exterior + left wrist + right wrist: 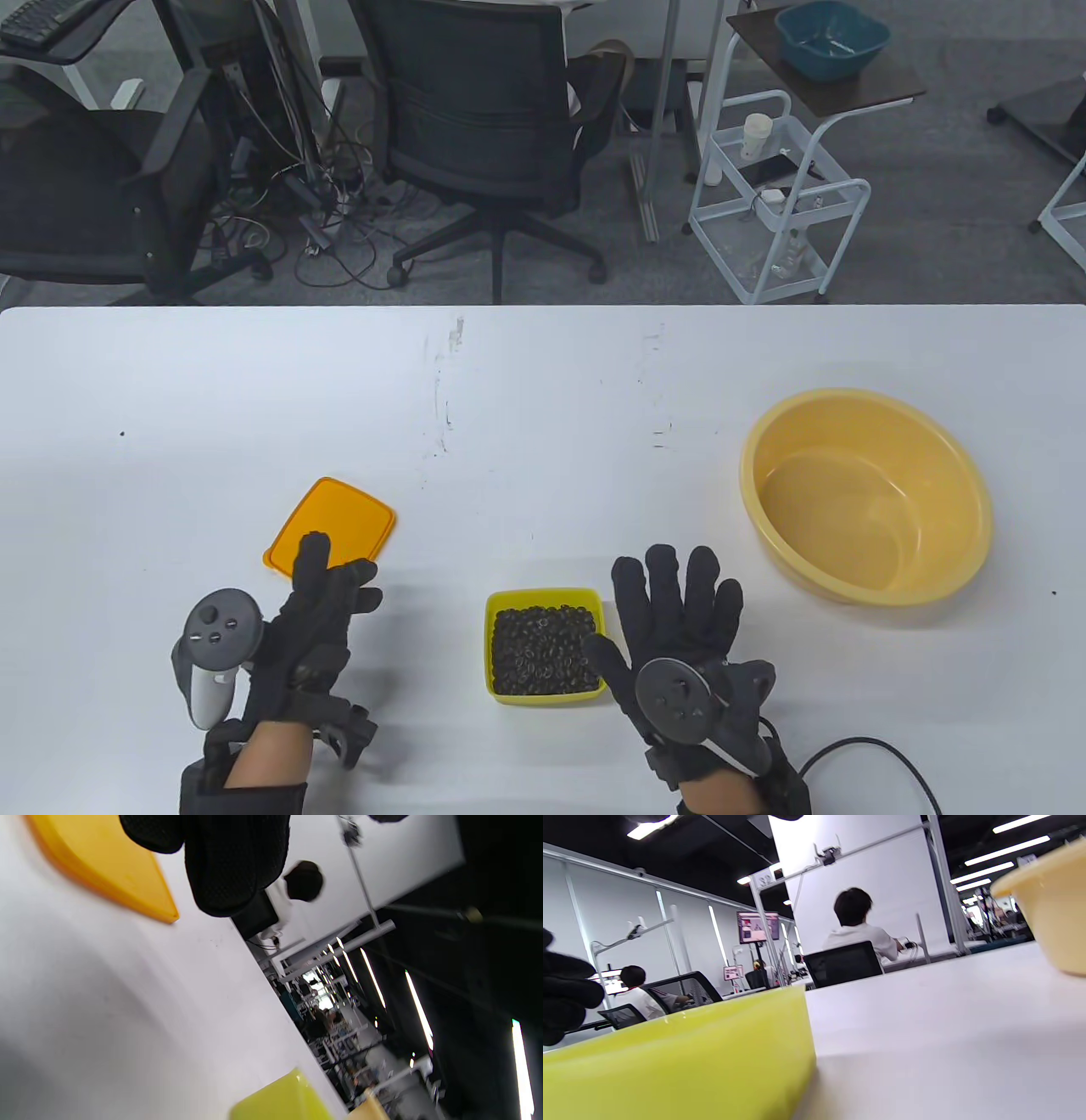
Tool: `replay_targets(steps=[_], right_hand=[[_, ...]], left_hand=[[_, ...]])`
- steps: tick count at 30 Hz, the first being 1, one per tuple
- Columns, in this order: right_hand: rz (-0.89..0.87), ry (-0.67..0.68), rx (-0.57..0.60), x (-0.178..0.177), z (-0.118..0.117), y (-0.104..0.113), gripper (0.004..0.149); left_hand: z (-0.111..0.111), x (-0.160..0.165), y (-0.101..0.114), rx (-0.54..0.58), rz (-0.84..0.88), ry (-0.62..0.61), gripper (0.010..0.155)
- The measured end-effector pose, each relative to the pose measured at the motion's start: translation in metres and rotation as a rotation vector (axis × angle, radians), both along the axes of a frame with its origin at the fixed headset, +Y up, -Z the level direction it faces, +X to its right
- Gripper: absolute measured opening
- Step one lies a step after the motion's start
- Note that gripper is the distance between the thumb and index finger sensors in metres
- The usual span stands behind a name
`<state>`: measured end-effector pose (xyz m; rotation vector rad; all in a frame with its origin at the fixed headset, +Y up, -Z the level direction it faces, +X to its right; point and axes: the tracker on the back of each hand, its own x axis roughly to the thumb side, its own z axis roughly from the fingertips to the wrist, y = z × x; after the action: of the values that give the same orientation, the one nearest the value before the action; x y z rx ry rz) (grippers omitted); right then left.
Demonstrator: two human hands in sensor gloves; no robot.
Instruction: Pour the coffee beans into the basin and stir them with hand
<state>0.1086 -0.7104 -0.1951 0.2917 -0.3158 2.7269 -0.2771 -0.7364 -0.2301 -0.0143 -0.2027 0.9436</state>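
A small yellow-green box [544,602] full of dark coffee beans [543,650] stands near the table's front edge, between both hands. The wide yellow basin [865,495] stands empty to the right. My right hand [679,615] hovers just right of the box, fingers spread and straight, thumb at the box's right rim; whether it touches is unclear. My left hand [327,586] lies left of the box with relaxed fingers over the near corner of the orange lid [331,522], holding nothing. The box wall [678,1060] fills the right wrist view, the basin [1048,908] at its right edge.
The orange lid [106,870] lies flat on the white table [543,399]. A black cable [882,755] trails from my right wrist at the front right. Office chairs and a white cart stand beyond the table's far edge.
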Motion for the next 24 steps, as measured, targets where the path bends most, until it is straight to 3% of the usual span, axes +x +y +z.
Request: replay_targets(steps=[4, 8, 10, 13, 16, 20, 22, 24], right_hand=[[-0.051, -0.099, 0.006, 0.009, -0.007, -0.004, 0.080], [-0.067, -0.152, -0.206, 0.013, -0.016, -0.022, 0.083], [-0.105, -0.162, -0.353, 0.015, -0.020, -0.033, 0.085], [-0.142, -0.155, -0.461, 0.015, -0.024, -0.045, 0.087], [-0.103, -0.170, -0.511, 0.012, -0.027, -0.053, 0.089], [-0.309, -0.137, -0.640, 0.014, -0.032, -0.063, 0.088], [-0.416, -0.122, -0.645, 0.012, -0.033, -0.067, 0.092], [-0.331, -0.122, -0.640, 0.005, -0.035, -0.067, 0.092]], left_hand=[[0.005, 0.032, 0.002, 0.112, -0.454, -0.070, 0.076], [0.006, 0.056, -0.009, 0.163, -0.795, -0.158, 0.079], [0.006, 0.063, -0.012, 0.176, -0.820, -0.209, 0.078], [0.008, 0.067, -0.013, 0.193, -0.853, -0.221, 0.077], [0.008, 0.069, -0.013, 0.197, -0.849, -0.232, 0.076], [0.008, 0.067, -0.014, 0.194, -0.844, -0.236, 0.076], [0.007, 0.065, -0.015, 0.188, -0.837, -0.235, 0.076], [0.006, 0.064, -0.015, 0.182, -0.832, -0.232, 0.076]])
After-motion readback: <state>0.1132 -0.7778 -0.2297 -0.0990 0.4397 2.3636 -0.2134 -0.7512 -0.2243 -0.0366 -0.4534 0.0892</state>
